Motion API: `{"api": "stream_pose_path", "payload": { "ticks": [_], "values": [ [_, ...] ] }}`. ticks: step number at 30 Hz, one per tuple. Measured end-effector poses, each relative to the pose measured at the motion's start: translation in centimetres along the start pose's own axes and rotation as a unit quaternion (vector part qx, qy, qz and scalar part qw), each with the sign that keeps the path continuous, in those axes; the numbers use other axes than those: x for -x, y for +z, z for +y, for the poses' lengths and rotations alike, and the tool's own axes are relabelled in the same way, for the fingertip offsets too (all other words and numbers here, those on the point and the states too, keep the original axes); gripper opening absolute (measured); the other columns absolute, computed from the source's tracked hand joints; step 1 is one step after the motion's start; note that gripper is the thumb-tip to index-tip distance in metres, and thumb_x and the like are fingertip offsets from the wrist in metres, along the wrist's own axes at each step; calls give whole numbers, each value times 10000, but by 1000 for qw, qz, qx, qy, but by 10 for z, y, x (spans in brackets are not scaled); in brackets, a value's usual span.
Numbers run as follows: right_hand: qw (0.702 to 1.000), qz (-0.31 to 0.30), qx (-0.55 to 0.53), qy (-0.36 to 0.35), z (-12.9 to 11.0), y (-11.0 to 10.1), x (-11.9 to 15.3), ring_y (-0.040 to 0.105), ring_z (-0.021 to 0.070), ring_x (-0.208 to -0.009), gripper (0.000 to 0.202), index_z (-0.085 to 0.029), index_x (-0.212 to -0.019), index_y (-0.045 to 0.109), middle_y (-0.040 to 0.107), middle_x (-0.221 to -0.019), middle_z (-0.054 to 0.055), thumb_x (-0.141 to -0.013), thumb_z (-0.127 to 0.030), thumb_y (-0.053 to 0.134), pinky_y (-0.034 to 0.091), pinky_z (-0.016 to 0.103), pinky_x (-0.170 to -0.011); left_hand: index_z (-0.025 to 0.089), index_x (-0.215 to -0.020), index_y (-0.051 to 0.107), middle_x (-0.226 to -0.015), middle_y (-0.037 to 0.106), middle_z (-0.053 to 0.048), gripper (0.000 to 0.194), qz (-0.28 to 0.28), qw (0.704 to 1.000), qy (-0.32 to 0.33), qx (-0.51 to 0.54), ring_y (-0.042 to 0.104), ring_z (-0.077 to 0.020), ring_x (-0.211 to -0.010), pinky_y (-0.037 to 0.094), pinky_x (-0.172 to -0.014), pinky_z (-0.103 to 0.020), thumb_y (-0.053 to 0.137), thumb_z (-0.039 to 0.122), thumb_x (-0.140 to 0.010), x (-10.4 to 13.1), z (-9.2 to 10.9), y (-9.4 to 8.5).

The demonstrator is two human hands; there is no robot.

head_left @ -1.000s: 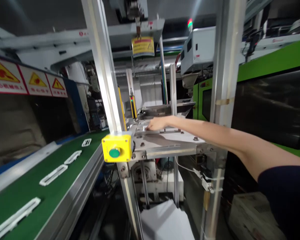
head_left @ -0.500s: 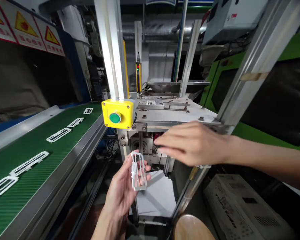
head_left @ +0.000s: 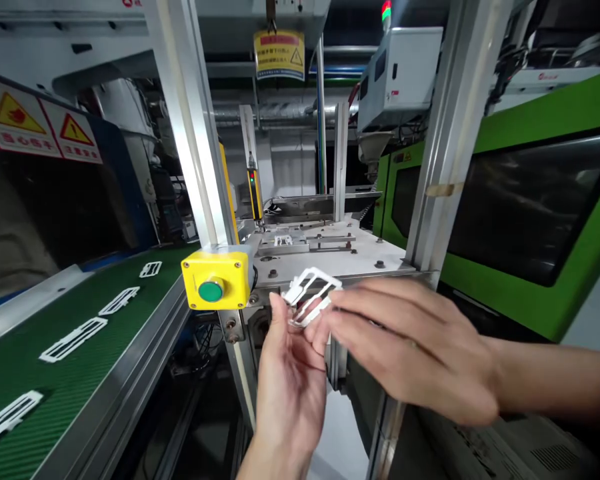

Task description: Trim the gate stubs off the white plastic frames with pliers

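Note:
Tilted in front of me, a thin white plastic frame point(head_left: 295, 292) with long slots rests in my left hand point(head_left: 294, 380). That hand is palm up, its thumb and fingertips closed about the lower edge of the part. From the right comes my right hand point(head_left: 415, 343), slightly blurred, with its fingertips pressed together on the frame's right end. Its thumb is hidden behind the other fingers. Close behind the part is the front edge of a white work table point(head_left: 325, 263). To the left of the hands sits a yellow box point(head_left: 193, 293) with a green push button point(head_left: 211, 290).
A green conveyor belt point(head_left: 93, 373) on the left carries several similar white frames point(head_left: 73, 339). Aluminium posts stand at left point(head_left: 190, 127) and right point(head_left: 445, 153). Beyond the right post is a green machine point(head_left: 530, 133). A metal fixture point(head_left: 285, 249) lies on the table.
My left hand has risen with the white plastic frame, which now leans over. My right hand has come down to touch the frame. The view has tilted up and turned right.

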State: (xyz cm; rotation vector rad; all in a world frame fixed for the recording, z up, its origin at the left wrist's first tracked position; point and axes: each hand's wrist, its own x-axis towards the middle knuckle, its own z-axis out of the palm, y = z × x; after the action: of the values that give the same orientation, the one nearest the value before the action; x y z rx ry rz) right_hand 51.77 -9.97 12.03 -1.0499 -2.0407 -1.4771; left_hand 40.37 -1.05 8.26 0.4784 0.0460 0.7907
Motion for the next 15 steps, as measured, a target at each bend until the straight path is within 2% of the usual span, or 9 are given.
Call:
{"api": "stream_pose_path", "payload": {
  "ticks": [2, 5, 7, 9, 12, 14, 15],
  "values": [
    [998, -46, 43, -6, 0, 4, 0, 554, 259, -1102, 371, -42, -1131, 578, 621, -1136, 148, -814, -234, 594, 508, 379, -954, 127, -853, 606, -739, 603, -12, 221, 2, 1000, 19, -23, 571, -73, -592, 488, -537, -148, 544, 339, -867, -4, -8, 7],
    [987, -103, 123, 2, 2, 8, -1, 545, 291, -1112, 390, 24, -1124, 573, 608, -1145, 196, -817, -216, 581, 480, 399, -979, 165, -792, 570, -701, 551, 40, 167, -14, 989, 108, -105, 519, -50, -592, 436, -543, -121, 591, 324, -839, -14, -16, 17],
    [981, -111, 159, 0, 7, 9, -4, 552, 277, -1106, 340, 19, -1114, 580, 609, -1144, 196, -820, -148, 545, 493, 371, -953, 167, -751, 554, -674, 526, 47, 200, -51, 968, 160, -186, 508, -55, -604, 416, -556, -125, 566, 338, -854, -22, -17, 23],
    [978, -125, 165, 11, 21, 9, -12, 578, 254, -1067, 299, -1, -1091, 594, 624, -1120, 183, -827, -93, 488, 526, 337, -874, 169, -782, 571, -721, 564, 24, 248, -82, 934, 207, -279, 547, -84, -674, 433, -609, -157, 506, 387, -880, -31, -13, 28],
    [972, -185, 114, 87, 61, 27, -31, 630, 225, -937, 307, -57, -1099, 599, 660, -1043, 141, -875, -121, 398, 535, 320, -731, 205, -1043, 571, -996, 635, -33, 305, -67, 874, 279, -392, 587, -153, -933, 456, -802, -230, 459, 442, -888, -34, -4, 25],
    [957, -245, 50, 146, 100, 57, -44, 643, 213, -860, 340, -119, -1161, 581, 676, -996, 103, -913, -205, 364, 509, 324, -702, 236, -1152, 529, -1128, 616, -50, 360, -35, 849, 287, -443, 574, -180, -1025, 449, -870, -262, 503, 448, -862, -25, -1, 11],
    [949, -276, 2, 151, 120, 78, -49, 641, 204, -860, 358, -150, -1198, 565, 681, -990, 85, -920, -231, 355, 491, 322, -731, 241, -1139, 545, -1132, 621, -52, 358, -18, 840, 270, -469, 585, -189, -1014, 460, -863, -265, 535, 443, -843, -17, -1, 0]
  ]
}}
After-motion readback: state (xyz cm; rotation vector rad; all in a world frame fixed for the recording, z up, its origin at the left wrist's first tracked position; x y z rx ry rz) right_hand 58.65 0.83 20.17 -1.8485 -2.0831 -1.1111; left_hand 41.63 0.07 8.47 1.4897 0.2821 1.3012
